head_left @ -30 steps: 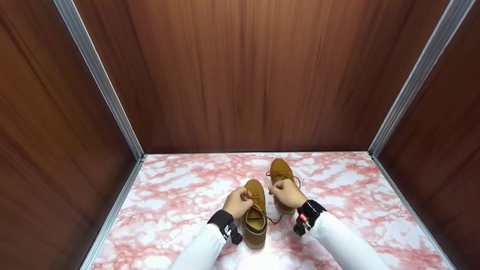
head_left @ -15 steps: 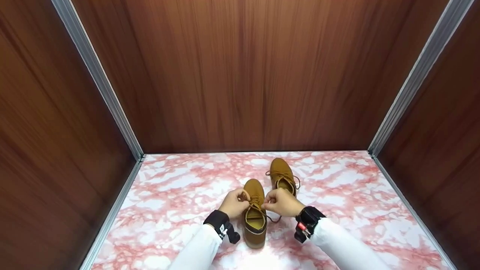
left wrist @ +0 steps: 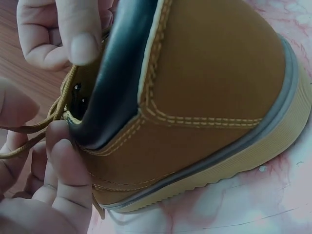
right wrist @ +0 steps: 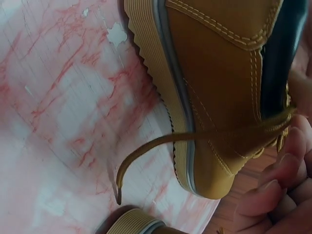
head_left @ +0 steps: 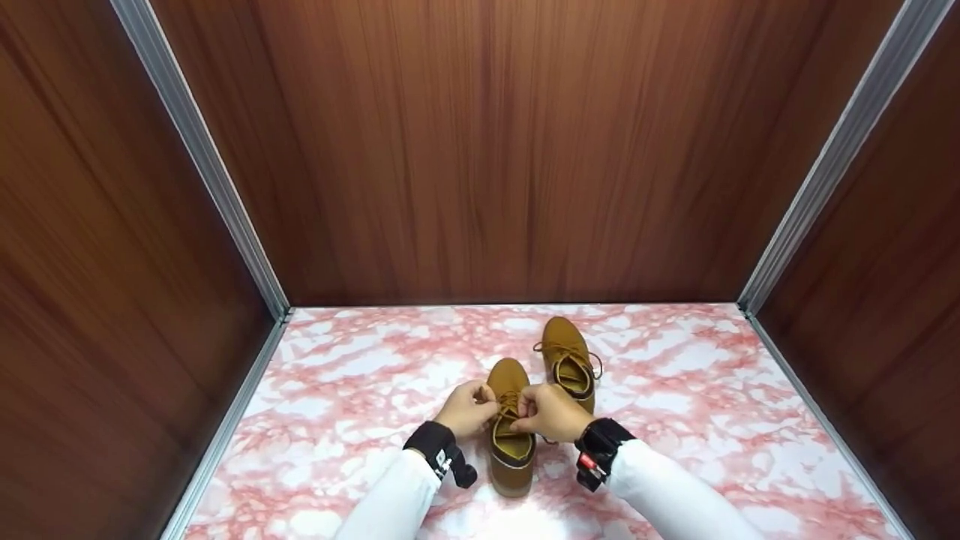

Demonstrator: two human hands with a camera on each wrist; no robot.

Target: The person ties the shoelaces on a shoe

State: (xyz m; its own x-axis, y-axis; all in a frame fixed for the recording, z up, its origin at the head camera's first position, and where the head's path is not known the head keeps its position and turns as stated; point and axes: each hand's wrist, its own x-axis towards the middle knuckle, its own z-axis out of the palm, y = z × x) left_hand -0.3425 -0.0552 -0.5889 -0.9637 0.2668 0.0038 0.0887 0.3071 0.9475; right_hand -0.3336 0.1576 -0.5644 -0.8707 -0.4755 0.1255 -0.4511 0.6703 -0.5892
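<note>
A tan lace-up shoe (head_left: 511, 474) stands on the marbled surface, toe pointing away, between my two hands. My left hand (head_left: 466, 410) is at its lacing from the left, and laces (left wrist: 29, 129) run between its thumb and fingers. From the right, my right hand (head_left: 553, 412) reaches over the opening and pinches a shoelace (right wrist: 195, 136), whose free end hangs down past the sole. Both hands meet close together at the top of the tongue, where the lace crossing is partly covered by fingers. Dark padding (left wrist: 122, 73) lines the collar.
The matching shoe (head_left: 561, 334) stands just to the right and farther back, its lace tied with loops out to the sides. Wood-grain panels (head_left: 480, 150) with metal corner strips (head_left: 225, 180) wall the back and both sides of the pink-and-white surface (head_left: 337, 420).
My right hand has moved left and slightly nearer from over the matching shoe to the nearer shoe's lacing, uncovering the far shoe's opening. My left hand has stayed nearly in place.
</note>
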